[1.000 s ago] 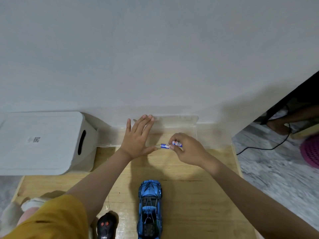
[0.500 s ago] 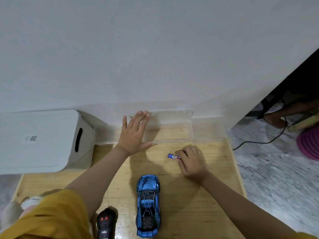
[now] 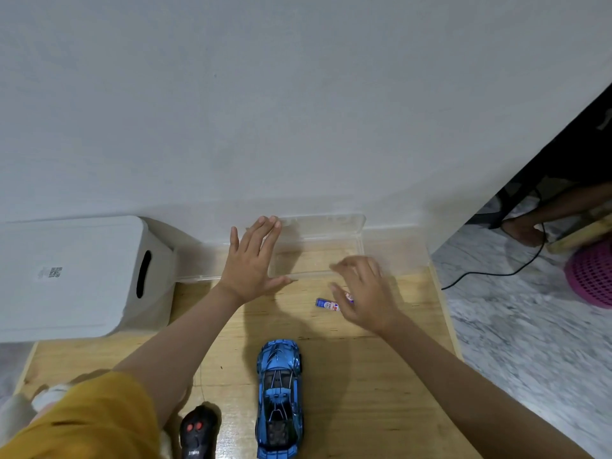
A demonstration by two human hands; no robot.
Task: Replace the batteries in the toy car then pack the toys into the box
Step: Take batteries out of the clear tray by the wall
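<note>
The battery point(image 3: 327, 304) lies loose on the wooden board point(image 3: 381, 376), just past the blue toy car point(image 3: 279, 395), so it should be left settled and not nudged into rolling. The right hand point(image 3: 362, 294) hovers over it, blurred, fingers loosely spread, holding nothing. The left hand point(image 3: 253, 261) lies flat and spread on the clear box point(image 3: 347, 226).

Even, soft indoor light, dim dark corner far right, soft shadows on the wooden bench point(image 3: 381, 376) under both arms, right hand point(image 3: 366, 294) motion-blurred, blue toy car point(image 3: 279, 397) glossy with highlights, wide-angle bending at edges
</note>
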